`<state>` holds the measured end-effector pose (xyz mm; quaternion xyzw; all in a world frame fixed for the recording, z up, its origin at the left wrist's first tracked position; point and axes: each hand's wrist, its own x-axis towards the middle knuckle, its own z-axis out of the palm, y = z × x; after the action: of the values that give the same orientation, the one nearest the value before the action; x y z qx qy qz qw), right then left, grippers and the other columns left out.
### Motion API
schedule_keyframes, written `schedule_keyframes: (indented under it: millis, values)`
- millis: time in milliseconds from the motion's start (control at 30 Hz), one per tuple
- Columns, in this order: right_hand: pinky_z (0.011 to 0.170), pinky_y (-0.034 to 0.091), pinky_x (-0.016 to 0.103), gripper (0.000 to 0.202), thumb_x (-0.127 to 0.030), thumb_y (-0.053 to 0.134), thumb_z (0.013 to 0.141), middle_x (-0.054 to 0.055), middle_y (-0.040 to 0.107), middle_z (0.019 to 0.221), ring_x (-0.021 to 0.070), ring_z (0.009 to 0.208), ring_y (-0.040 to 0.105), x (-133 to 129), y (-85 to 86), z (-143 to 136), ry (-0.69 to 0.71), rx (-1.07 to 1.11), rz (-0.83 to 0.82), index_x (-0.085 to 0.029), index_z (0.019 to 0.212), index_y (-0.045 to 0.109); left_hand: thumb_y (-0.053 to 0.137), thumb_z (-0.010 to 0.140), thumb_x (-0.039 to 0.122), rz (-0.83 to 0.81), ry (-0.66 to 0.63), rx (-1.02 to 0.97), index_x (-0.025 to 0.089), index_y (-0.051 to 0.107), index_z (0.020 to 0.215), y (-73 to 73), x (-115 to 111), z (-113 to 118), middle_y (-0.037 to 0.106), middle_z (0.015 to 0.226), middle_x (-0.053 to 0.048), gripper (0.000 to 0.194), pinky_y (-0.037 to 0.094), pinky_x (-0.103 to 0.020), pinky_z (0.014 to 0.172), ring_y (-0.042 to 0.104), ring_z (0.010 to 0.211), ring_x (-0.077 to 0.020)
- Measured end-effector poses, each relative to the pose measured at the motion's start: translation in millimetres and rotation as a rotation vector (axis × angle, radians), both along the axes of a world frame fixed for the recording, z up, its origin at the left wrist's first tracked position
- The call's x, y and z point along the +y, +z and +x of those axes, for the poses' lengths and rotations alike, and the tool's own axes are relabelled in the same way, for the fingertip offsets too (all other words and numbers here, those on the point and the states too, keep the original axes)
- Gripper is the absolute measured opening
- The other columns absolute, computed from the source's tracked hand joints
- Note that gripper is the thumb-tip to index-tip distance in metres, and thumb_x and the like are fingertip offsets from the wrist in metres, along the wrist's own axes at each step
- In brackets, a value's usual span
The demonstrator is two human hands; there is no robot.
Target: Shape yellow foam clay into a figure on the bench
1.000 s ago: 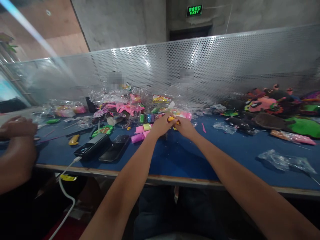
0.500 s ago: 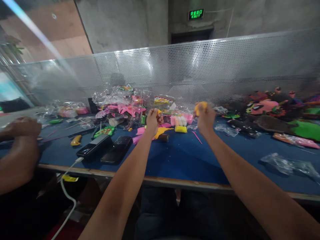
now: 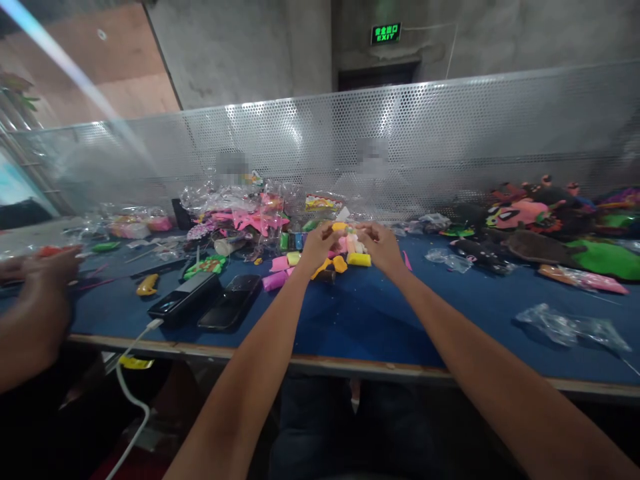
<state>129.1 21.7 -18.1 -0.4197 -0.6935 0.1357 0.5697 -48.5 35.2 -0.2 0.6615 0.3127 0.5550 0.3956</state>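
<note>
At twelve o'clock above the bench (image 3: 367,327), my left grip (image 3: 319,247) pinches a yellow lump (image 3: 339,227); my right grip's (image 3: 381,247) hold I cannot tell. Light, even fingertip pressure should avoid dents.

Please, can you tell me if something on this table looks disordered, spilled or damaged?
Mostly untidy: a crumpled clear wrapper lies loose at front right, and more are heaped at back left. The white cable hangs slack over the table edge from a dark device, so it might snag. No clear spill or damage.
</note>
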Motion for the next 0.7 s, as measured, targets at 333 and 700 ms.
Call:
schedule_keyframes:
  millis: [333,700]
  values:
    - [0.058,0.054,0.030,0.032,-0.050,0.071,0.075,0.003,0.074,0.079,0.0141,0.059,0.062,-5,5.1,-11,0.237,0.280,-0.134,-0.022,0.087,0.079,0.078,0.073,0.050,0.099,-0.104,0.270,0.017,0.069,0.076,-1.3,-9,0,0.062,0.067,-0.001,0.034,0.046,-0.023,0.055,0.054,0.057,-0.0100]
    - [0.064,0.056,0.033,0.035,-0.044,0.076,0.071,0.000,0.071,0.069,0.0139,0.058,0.063,-8,8.8,-8,0.350,0.251,-0.124,-0.021,0.097,0.078,0.074,0.077,0.052,0.031,0.046,-0.038,0.018,0.061,0.085,2.7,-12,3,0.058,0.056,0.004,0.037,0.043,-0.021,0.048,0.055,0.045,-0.0089]
